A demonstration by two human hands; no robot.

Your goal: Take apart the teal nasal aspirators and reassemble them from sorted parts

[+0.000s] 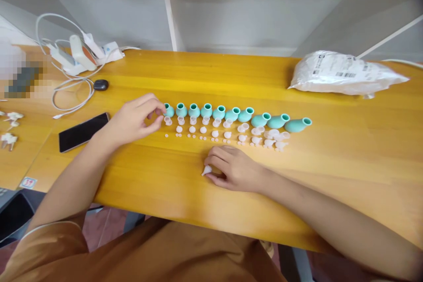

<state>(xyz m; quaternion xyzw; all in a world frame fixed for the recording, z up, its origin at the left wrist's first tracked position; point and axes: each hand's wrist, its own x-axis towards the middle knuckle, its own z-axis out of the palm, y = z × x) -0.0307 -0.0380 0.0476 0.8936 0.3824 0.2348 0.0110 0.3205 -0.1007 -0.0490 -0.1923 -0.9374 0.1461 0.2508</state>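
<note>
My left hand point(140, 119) is beside the leftmost teal squeeze bulb point(169, 111), its fingers curved and the tips at the bulb's left side. Thumb and index finger stay a little apart, with nothing visible between them. Closer to me, my right hand point(231, 167) pinches a small white pointed nozzle point(207, 170) just above the table. Several teal bulbs with round open necks form a row; the rightmost bulb point(298, 124) appears stretched and tilted. In front are rows of clear cup-shaped pieces point(205, 120), white nozzle pieces point(215, 133) and tiny discs point(166, 135).
A black phone point(84, 132) lies by my left forearm. Behind it are a coiled white cable point(74, 108), a dark oval object point(101, 85) and a power strip with plugs point(79, 59). A silvery plastic package point(343, 72) sits at back right. White parts point(9, 140) lie far left.
</note>
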